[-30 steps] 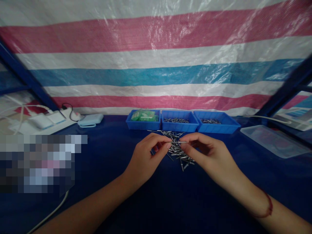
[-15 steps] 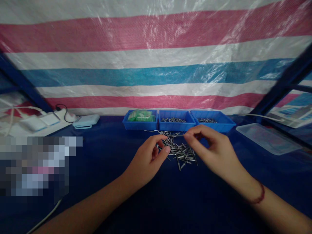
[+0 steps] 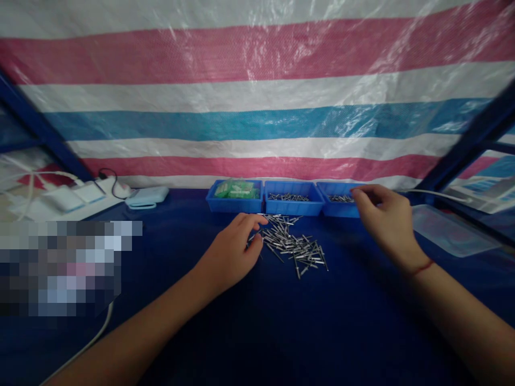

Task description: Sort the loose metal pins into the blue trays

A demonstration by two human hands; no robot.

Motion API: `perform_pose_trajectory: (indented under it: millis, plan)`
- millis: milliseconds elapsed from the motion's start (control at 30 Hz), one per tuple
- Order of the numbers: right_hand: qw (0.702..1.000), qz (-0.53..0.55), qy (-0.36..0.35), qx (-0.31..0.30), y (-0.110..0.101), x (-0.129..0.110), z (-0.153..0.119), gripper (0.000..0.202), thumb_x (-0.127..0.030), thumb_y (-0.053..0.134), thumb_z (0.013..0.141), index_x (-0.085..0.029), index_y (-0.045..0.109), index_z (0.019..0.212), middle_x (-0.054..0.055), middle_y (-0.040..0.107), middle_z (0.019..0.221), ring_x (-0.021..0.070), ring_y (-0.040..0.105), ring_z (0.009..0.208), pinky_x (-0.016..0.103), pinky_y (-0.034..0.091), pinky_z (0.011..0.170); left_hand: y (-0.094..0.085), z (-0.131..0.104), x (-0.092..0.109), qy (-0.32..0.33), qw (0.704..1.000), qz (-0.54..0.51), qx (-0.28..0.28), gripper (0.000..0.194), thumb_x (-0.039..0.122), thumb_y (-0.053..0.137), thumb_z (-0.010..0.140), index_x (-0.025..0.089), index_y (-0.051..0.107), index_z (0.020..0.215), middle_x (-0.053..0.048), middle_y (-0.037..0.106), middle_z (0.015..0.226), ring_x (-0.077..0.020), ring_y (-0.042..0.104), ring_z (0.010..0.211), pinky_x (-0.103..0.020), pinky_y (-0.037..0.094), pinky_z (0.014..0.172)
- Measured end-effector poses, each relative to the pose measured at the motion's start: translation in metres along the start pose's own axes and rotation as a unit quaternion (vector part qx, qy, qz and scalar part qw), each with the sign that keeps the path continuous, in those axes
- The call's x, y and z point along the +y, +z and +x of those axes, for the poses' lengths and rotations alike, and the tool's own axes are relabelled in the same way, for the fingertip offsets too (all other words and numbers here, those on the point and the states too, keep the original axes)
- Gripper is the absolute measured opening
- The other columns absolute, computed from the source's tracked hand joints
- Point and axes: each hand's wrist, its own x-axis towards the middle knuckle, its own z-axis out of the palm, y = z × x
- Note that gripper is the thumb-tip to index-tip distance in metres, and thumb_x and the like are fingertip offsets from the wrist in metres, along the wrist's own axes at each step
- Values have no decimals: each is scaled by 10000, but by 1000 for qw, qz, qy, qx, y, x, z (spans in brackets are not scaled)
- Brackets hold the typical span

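A loose pile of silver blind rivets [image 3: 292, 241] lies on the dark blue table. At the pile's left edge is my left hand [image 3: 235, 252], its thumb and fingers apart and nothing visible between them. My right hand [image 3: 384, 214] is over the right blue bin [image 3: 341, 210], thumb and forefinger pinched together; what is in the pinch is too small to make out. More rivets [image 3: 340, 198] lie inside that bin, partly hidden by the hand. The middle blue bin [image 3: 293, 208] also holds rivets [image 3: 287, 197].
The left blue bin [image 3: 235, 205] contains green plastic packets [image 3: 237, 188]. A clear plastic lid [image 3: 454, 230] lies at the right. On the left are a light blue case [image 3: 147, 197], a white power strip [image 3: 100, 187] and a cable [image 3: 94, 338]. A striped sheet [image 3: 257, 118] hangs behind.
My right hand has moved from above the pile to the right and away from me, over the right bin. My left hand has shifted slightly left, its fingers still apart.
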Motion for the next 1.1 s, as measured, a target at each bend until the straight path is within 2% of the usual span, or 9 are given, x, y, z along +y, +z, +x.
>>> perform_pose_trajectory:
  millis: [167,267,367,533,633,733,867,967,1100]
  plan:
    - [991,59,-98,-67,5,-26,-24,167,-300,515,810,-200,646,783,41,666,773,181,565,659,322,430,632,-13,1,-15,17,988,120,-100,280,140,405,873,204,589,1075,-51,603,953,-180,599,793,-338,469,747]
    - [978,87,-157,-106,9,-36,-40,149,-275,507,829,-199,631,795,39,661,778,179,575,681,319,438,646,-15,3,-20,56,978,166,-115,283,155,411,895,230,633,1054,-57,594,1008,-188,588,862,-343,463,790]
    - [964,126,-172,-158,13,-43,-54,131,-232,508,834,-193,628,799,32,659,791,168,591,711,301,447,661,-12,6,-24,79,969,192,-135,225,203,453,901,215,665,977,-66,589,1025,-199,576,875,-352,459,795]
    - [943,163,-191,-218,16,-50,-68,125,-177,510,826,-192,626,781,8,648,777,147,592,730,275,446,678,-4,7,-28,77,973,162,-145,194,213,460,905,178,650,906,-60,580,989,-187,550,864,-350,447,816]
    - [939,172,-185,-235,17,-51,-70,126,-168,506,828,-189,612,764,4,643,776,136,585,724,261,440,667,1,5,-26,65,978,156,-126,185,215,458,904,171,635,878,-68,554,1021,-201,525,887,-383,436,830]
    - [937,181,-174,-242,18,-50,-69,123,-167,509,826,-187,610,760,1,639,771,129,579,718,254,436,666,5,4,-22,46,989,125,-68,170,218,453,902,161,611,873,-78,515,1051,-216,501,935,-409,421,859]
    - [935,201,-156,-247,21,-49,-70,97,-187,533,816,-183,630,810,4,626,759,125,565,684,254,437,643,13,3,-11,15,1000,-8,-2,154,201,425,910,163,572,889,-59,511,995,-190,505,960,-372,400,904]
    - [927,232,-123,-267,23,-51,-73,111,-256,562,813,-182,634,855,9,611,743,129,556,663,253,437,598,19,0,0,-28,995,-94,6,150,220,419,915,167,557,888,-36,526,917,-167,522,875,-326,430,835]
    - [909,285,-81,-294,23,-55,-79,157,-322,561,824,-180,627,835,0,582,698,119,523,612,244,419,551,23,-6,11,-54,988,-144,2,149,226,417,917,171,547,870,-29,531,903,-160,518,848,-305,428,800]
